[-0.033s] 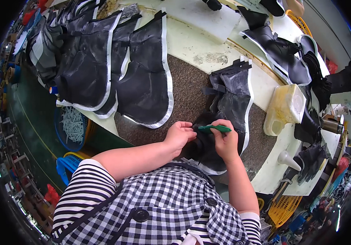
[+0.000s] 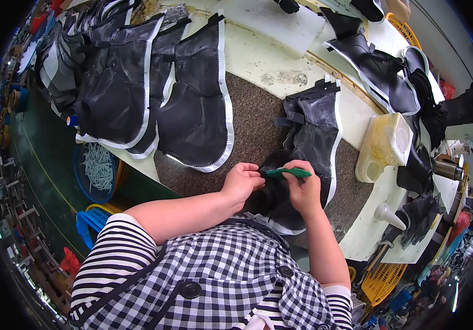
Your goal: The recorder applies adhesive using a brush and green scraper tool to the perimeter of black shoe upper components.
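A black boot upper (image 2: 310,140) with a white zigzag edge lies before me on a brown textured mat (image 2: 250,118). Close to its near end, my left hand (image 2: 242,184) is closed, its fingertips pinched on a dark part of the upper. Just right of it, my right hand (image 2: 304,190) grips a slim green tool (image 2: 288,173) between thumb and fingers. The tool's left end points at the left fingertips; its tip is too small to make out. Folded black material under both hands is partly hidden.
More black boot uppers (image 2: 195,104) overlap at left. A yellowed plastic container (image 2: 384,146), a white cone-shaped piece (image 2: 389,214) and a hammer-like tool (image 2: 382,250) are at right. Past the table's left edge is a blue basket (image 2: 89,192) of white strips; a yellow basket (image 2: 384,283) stands at lower right.
The green tool has shifted very slightly toward my left fingertips. Both hands and the upper otherwise stay in place.
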`<action>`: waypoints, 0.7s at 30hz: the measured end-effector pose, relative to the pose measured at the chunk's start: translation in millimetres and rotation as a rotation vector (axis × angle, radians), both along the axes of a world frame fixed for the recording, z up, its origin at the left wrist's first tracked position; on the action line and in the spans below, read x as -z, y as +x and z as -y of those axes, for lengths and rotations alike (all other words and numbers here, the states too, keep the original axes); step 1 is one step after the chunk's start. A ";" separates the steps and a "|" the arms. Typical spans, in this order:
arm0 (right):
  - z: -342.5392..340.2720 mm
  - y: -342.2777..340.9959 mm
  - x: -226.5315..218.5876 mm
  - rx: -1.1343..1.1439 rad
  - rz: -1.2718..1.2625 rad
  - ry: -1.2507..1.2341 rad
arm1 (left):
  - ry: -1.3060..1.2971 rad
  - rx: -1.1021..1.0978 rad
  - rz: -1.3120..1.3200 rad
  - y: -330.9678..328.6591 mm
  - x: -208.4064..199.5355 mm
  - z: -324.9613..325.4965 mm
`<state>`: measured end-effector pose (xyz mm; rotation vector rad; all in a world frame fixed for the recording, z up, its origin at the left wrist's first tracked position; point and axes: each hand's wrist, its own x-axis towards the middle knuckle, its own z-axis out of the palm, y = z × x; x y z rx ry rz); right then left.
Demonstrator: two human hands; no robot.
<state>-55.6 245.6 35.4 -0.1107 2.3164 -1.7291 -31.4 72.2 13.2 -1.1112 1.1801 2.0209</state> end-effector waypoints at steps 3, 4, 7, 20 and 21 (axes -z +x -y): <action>5.1 -4.2 -5.1 0.029 -0.140 0.171 | -0.035 -0.043 -0.108 8.9 2.8 -1.6; 6.7 -2.4 -2.5 0.025 -0.139 0.169 | -0.037 -0.046 -0.106 10.5 3.6 -2.1; 15.1 5.8 2.4 0.265 -0.014 0.067 | -0.119 -0.019 -0.187 13.1 9.2 -4.7; 1.4 6.4 19.9 0.030 -0.535 0.496 | -0.139 -0.021 -0.249 16.6 11.1 -4.1; -8.8 0.8 24.5 0.116 -0.571 0.503 | -0.100 -0.045 -0.206 16.3 6.9 -4.0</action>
